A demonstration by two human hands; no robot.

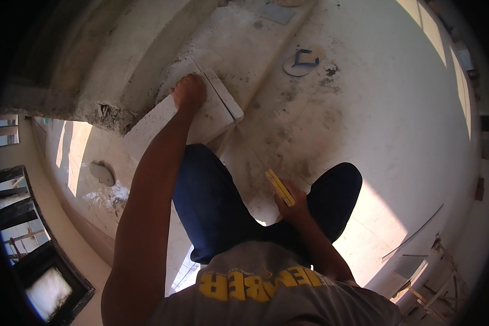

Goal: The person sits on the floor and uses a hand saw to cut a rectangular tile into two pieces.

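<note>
A pale, dusty slab lies beside the concrete step, and a narrow white strip runs along its right side with a dark gap between. My left hand rests on top of the slab, fingers curled under. Whatever they may hold is hidden. Between my knees, my right hand is closed around a yellow folding rule, folded up and pointing away from me. It is held above the floor, apart from the slab.
A rough concrete step rises at the far left. Beyond my right knee lies a flip-flop with blue straps; a grey flat piece is on the floor at left. Dark window frames stand far left, wooden sticks lower right.
</note>
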